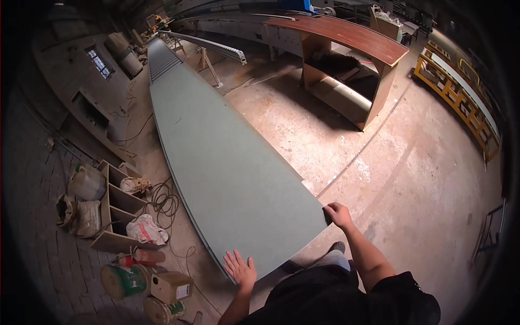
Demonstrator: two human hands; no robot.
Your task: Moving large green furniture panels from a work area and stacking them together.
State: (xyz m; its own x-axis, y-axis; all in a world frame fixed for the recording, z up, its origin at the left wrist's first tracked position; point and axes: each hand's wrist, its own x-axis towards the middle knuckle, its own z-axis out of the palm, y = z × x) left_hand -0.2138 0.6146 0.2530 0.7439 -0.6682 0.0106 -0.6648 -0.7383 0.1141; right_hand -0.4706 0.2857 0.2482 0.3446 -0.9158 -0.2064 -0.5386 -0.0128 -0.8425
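Observation:
A long, flat grey-green panel (233, 162) stretches away from me, with a ribbed or slatted stretch (165, 67) at its far end. My left hand (241, 270) lies flat on the panel's near left corner, its fingers spread and nothing in it. At the near right corner, my right hand (338, 214) is closed with the fingers bent down against the panel's edge. A small dark patch or object shows under those fingertips; its kind is too hard to make out.
Left of the panel stand a wooden compartment shelf (115, 203), sacks (146, 229), buckets (124, 280), a cardboard box (171, 286) and coiled cable (164, 199). A red-brown topped bench (346, 33) is at the far right, with a yellow frame rack (457, 97) beyond.

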